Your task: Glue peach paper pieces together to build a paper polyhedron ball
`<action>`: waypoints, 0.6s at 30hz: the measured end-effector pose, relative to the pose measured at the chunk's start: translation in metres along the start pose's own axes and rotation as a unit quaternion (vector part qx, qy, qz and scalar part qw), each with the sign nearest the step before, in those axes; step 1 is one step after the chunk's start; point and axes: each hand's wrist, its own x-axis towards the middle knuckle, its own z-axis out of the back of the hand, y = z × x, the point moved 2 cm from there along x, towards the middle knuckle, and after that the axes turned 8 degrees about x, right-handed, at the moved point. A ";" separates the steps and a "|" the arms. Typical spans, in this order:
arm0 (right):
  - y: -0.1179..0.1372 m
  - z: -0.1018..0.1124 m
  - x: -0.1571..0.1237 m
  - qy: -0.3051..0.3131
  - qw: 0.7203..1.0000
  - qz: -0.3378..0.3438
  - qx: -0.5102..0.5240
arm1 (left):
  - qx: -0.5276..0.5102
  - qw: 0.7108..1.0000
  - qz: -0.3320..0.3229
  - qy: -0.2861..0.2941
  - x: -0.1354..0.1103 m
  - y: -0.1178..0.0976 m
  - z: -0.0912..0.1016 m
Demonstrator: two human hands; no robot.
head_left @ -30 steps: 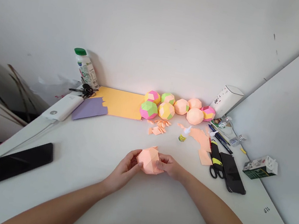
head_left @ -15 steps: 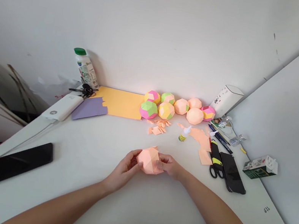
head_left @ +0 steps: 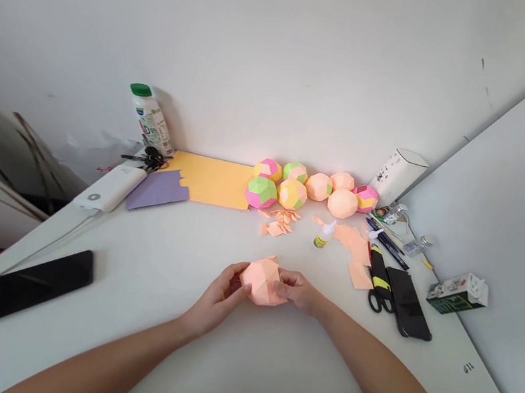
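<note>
A peach faceted paper ball (head_left: 262, 280) is held between my two hands over the middle of the table. On its left side my left hand (head_left: 225, 295) grips it, thumb at the front and fingers behind. My right hand (head_left: 295, 290) pinches its right side with thumb and fingers. A paper flap sticks up at the ball's top edge. Beyond it lie folded peach paper pieces (head_left: 278, 228) and a small glue bottle (head_left: 323, 234) standing upright. The undersides of the ball and some fingertips are hidden.
Several finished paper balls (head_left: 292, 194) sit against the wall. Yellow card (head_left: 217, 182) and purple card (head_left: 159, 192) lie left. Scissors (head_left: 380, 300), a phone (head_left: 409, 304), pens and a small carton (head_left: 459, 293) are right. A white power bank (head_left: 110, 188) and a black slab (head_left: 5, 297) lie left.
</note>
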 end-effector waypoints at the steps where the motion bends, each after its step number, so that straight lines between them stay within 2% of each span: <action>1: 0.000 0.000 0.000 0.000 1.000 0.001 0.000 | -0.001 1.000 -0.001 0.000 0.000 0.000 0.000; 12: 0.003 -0.004 -0.001 0.003 1.000 0.020 -0.008 | -0.005 1.000 -0.004 0.006 -0.001 -0.001 0.000; 18: 0.005 -0.014 -0.003 -0.035 0.997 0.060 -0.020 | -0.015 1.000 -0.020 0.000 -0.002 0.001 0.000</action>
